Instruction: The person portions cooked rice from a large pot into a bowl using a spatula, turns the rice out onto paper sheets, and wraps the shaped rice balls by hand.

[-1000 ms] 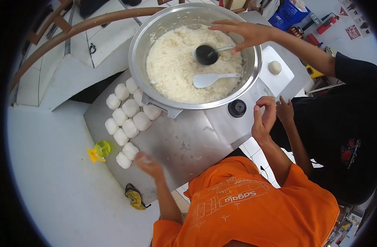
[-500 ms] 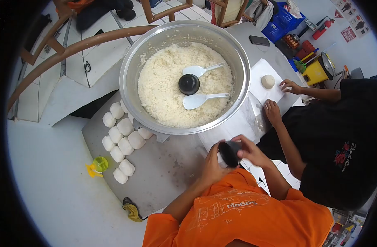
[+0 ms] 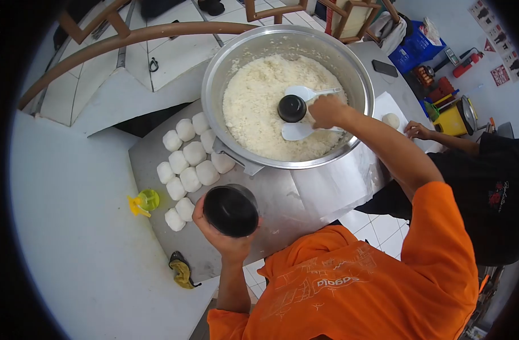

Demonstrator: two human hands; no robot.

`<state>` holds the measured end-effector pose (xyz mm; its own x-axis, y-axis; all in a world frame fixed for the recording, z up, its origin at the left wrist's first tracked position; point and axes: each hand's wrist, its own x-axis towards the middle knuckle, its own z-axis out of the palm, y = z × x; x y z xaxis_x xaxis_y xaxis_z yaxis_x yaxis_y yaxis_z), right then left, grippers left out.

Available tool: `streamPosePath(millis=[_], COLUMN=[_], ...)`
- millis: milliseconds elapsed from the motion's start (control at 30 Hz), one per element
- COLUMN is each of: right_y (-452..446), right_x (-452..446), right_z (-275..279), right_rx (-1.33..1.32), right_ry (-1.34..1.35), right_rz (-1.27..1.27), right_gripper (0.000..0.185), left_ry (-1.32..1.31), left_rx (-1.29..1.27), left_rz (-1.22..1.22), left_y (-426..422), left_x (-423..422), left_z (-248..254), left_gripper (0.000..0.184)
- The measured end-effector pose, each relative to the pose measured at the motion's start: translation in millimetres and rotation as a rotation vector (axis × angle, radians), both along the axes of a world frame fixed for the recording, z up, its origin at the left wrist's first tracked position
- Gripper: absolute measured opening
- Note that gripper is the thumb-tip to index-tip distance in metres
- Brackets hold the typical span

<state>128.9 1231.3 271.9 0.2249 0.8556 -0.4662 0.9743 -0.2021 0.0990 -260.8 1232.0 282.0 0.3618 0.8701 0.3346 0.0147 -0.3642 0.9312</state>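
The pot (image 3: 288, 165) is bare metal with a dull shine; the tabletop (image 3: 276, 195) is brushed-looking, smeared metal. The bowl (image 3: 231, 211) looks smooth and dark, faintly glossy. Grainy, matt rice (image 3: 251, 105) contrasts with smooth, plastic-looking paddles (image 3: 296, 131). The shirt (image 3: 361, 277) is matt cloth.

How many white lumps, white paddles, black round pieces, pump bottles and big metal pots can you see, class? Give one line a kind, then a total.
White lumps: 14 (13 in the group, 1 on the paper)
White paddles: 2
Black round pieces: 2
Pump bottle: 1
Big metal pot: 1
Total: 20
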Motion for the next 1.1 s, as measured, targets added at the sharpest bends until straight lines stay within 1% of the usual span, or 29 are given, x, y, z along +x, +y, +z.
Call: streamPosePath(millis=[33, 133, 167, 267, 367, 433, 467, 500, 567, 600, 633, 700, 800, 833, 933, 1000, 1067, 1100], right_y=[-1, 10, 8, 16, 42, 86, 106, 129, 165, 171, 164, 139, 99, 87, 93, 135, 170, 173], right_x=[3, 10, 9, 15, 6, -17, -25, -27, -31, -36, -32, -31, -10, -6, 2, -12, -18, -33], right_z=[-17, -53, -52, -40, -2, 37, 37, 25, -29, -35, -38, -12, -20, -24, -10, 22, -27, -36], right_rx=[-0.053, -0.153, -0.071, -0.093, 0.061, 0.025, 0.134, 0.192, 0.269, 0.307, 0.3, 0.29, 0.404, 0.356, 0.405, 0.404, 0.487, 0.447], right_ry=[-0.048, 0.04, 0.024, 0.31, 0.21, 0.084, 0.012, -0.029, -0.09, -0.118, -0.098, -0.067, -0.096, -0.093, -0.157, -0.084, -0.07, -0.033], right_rz=[0.084, 0.02, 0.054, 0.033, 0.132, 0.173, 0.183, 0.259, 0.293, 0.306, 0.351, 0.443, 0.701, 0.796, 0.63, 0.311, 0.414, 0.387], right_gripper=[0.037, 0.043, 0.039, 0.032, 0.027, 0.031, 0.03, 0.027, 0.022, 0.021, 0.019, 0.017, 0.018, 0.017, 0.018, 0.026, 0.032, 0.031], left_ry=[-0.009, -0.012, 0.005, 0.016, -0.026, -0.016, 0.011, 0.038, 0.08, 0.104, 0.096, 0.071, 0.084, 0.087, 0.087, 0.085, 0.106, 0.11], left_rx=[-0.028, -0.111, -0.129, -0.179, -0.225, -0.203, -0.17, -0.139, -0.13, -0.126, -0.149, -0.192, -0.207, -0.196, -0.175, -0.168, -0.171, -0.169], left_rz=[0.011, 0.053, 0.074, 0.118, 0.173, 0.208, 0.221, 0.231, 0.236, 0.235, 0.238, 0.245, 0.221, 0.218, 0.229, 0.239, 0.201, 0.19], left_y=[2, 2, 2, 7, 15, 25, 31, 36, 42, 46, 47, 51, 57, 59, 65, 69, 68, 69], left_x=[-6, -20, -22, -37, -50, -56, -57, -57, -54, -54, -55, -54, -57, -59, -56, -48, -39, -36], left_z=[-6, -22, -27, -40, -48, -48, -47, -46, -43, -42, -44, -54, -65, -65, -62, -57, -46, -43], left_gripper=[0.114, 0.111, 0.111, 0.11, 0.109, 0.107, 0.106, 0.106, 0.105, 0.105, 0.105, 0.105, 0.104, 0.104, 0.103, 0.102, 0.102, 0.103])
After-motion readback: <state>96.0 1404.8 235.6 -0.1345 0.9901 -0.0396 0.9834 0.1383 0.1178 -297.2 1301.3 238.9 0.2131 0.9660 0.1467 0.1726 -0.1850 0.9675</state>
